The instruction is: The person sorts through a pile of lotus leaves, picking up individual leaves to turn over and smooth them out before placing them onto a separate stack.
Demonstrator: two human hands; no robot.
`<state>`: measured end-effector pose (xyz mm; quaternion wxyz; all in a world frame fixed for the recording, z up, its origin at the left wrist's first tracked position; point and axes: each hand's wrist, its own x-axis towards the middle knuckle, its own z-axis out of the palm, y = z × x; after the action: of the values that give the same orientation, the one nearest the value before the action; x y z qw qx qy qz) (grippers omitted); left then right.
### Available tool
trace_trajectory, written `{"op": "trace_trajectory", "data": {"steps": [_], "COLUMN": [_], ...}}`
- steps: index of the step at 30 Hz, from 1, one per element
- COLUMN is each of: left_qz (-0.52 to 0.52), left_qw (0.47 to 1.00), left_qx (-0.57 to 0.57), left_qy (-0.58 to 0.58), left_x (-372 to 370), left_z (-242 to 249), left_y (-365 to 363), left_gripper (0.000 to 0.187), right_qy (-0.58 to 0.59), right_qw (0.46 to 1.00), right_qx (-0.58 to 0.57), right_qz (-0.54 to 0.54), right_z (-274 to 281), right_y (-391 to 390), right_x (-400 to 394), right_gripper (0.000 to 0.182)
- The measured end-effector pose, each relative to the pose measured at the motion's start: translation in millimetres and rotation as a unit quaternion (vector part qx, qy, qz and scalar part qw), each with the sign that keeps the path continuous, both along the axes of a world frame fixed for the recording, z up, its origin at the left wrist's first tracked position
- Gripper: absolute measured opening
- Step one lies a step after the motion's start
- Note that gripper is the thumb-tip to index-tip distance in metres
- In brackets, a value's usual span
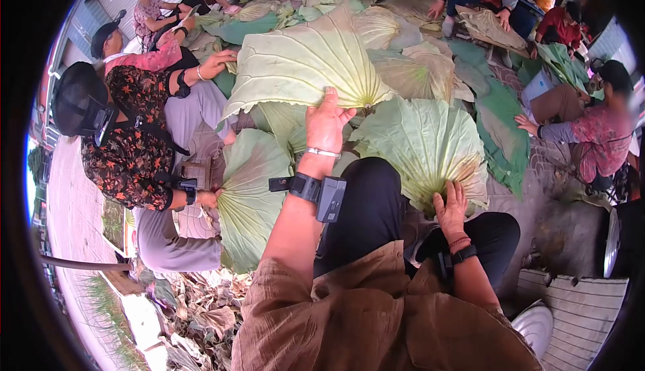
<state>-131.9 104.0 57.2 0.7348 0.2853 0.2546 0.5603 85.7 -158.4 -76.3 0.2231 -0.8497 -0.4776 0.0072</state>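
A pale, dried lotus leaf (302,59), folded into a fan, is raised in front of me. My left hand (326,122) grips its lower edge near the stem point, fingers partly behind the leaf. At my knees, a greener lotus leaf (423,143) with brown patches is fanned out. My right hand (451,206) holds its narrow lower end, fingers over the browned part and thumb apart. To the left, another folded lotus leaf (252,196) is held by a neighbouring person's hand (208,198).
Layered lotus leaves (410,69) cover the paved ground ahead. A person in a dark floral shirt (124,143) sits close on my left; several others sit around the pile. Crumpled dry leaves (201,314) lie at lower left, a slatted board (578,317) and metal lid (535,327) at lower right.
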Motion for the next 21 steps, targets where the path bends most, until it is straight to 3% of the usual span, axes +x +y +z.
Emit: {"op": "trace_trajectory", "data": {"steps": [13, 21], "left_qz": [-0.074, -0.247], "left_qw": [0.994, 0.942], "left_qx": [0.054, 0.014], "left_qy": [-0.067, -0.226], "left_x": [23.8, 58.0], "left_z": [22.5, 40.3], "left_y": [-14.9, -49.2], "left_gripper": [0.022, 0.028], "right_qy": [0.013, 0.026], "right_qw": [1.000, 0.999], "right_qx": [-0.002, 0.005], "right_qz": [-0.020, -0.024], "right_z": [4.6, 6.5], "right_y": [2.8, 5.5], "right_x": [-1.1, -1.4], "right_gripper": [0.057, 0.058]}}
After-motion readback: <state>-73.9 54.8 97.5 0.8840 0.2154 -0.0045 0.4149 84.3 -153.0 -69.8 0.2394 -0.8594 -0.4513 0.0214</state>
